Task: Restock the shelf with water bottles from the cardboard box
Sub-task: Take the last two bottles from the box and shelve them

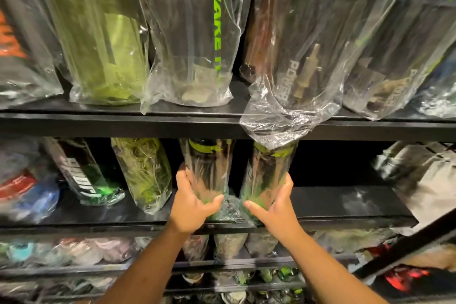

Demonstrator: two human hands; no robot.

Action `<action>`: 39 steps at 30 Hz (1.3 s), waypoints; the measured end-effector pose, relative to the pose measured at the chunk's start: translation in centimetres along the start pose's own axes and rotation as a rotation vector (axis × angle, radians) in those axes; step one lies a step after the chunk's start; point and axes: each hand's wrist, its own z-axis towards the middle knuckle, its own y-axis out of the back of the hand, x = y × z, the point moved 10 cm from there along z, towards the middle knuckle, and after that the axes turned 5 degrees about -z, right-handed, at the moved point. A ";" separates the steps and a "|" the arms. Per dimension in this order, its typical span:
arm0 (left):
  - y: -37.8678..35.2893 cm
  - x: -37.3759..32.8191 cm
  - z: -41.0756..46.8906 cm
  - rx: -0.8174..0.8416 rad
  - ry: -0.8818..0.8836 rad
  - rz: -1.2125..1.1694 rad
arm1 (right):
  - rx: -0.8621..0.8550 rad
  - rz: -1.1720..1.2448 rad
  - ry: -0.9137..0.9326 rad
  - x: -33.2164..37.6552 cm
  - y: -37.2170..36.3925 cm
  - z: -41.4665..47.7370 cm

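Two dark water bottles in clear plastic bags stand side by side on the middle shelf (333,207). My left hand (191,205) grips the lower part of the left bottle (209,168). My right hand (274,207) grips the base of the right bottle (269,170). Both bottles have green bands near the top and stand upright at the shelf's front. The cardboard box is out of view.
More bagged bottles (143,173) stand to the left on the same shelf, with white bagged goods (419,175) at the right. The upper shelf (123,121) carries large bagged bottles, one bag (274,126) hanging over its edge. Lower shelves hold several more bottles.
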 end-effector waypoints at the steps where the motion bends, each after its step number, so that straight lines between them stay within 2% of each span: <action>1: 0.2 -0.4 0.2 -0.021 -0.022 0.017 | 0.007 -0.015 0.010 0.2 -0.1 0.2; 3: 0.4 -0.5 0.6 -0.044 -0.061 0.028 | 0.020 -0.052 0.014 0.4 -0.1 0.8; 6: 0.5 0.5 1.2 -0.029 -0.025 0.010 | 0.030 -0.088 0.017 0.4 -0.3 2.1; 14: 0.4 6.1 3.1 0.012 0.210 -0.062 | 0.059 -0.053 -0.005 0.0 -1.6 4.4; 17: 0.3 5.7 2.9 0.021 0.269 -0.082 | 0.061 -0.045 -0.032 -0.4 -1.6 4.7; 21: 0.6 5.2 3.2 0.007 0.270 -0.030 | 0.044 -0.069 -0.081 -0.9 -1.8 5.0; 28: 0.7 2.4 1.5 -0.029 0.137 -0.053 | -0.037 -0.146 -0.064 -1.1 -1.0 4.6; 39: 0.7 3.4 0.0 0.000 0.270 -0.005 | -0.004 -0.161 -0.042 -1.0 -0.9 3.7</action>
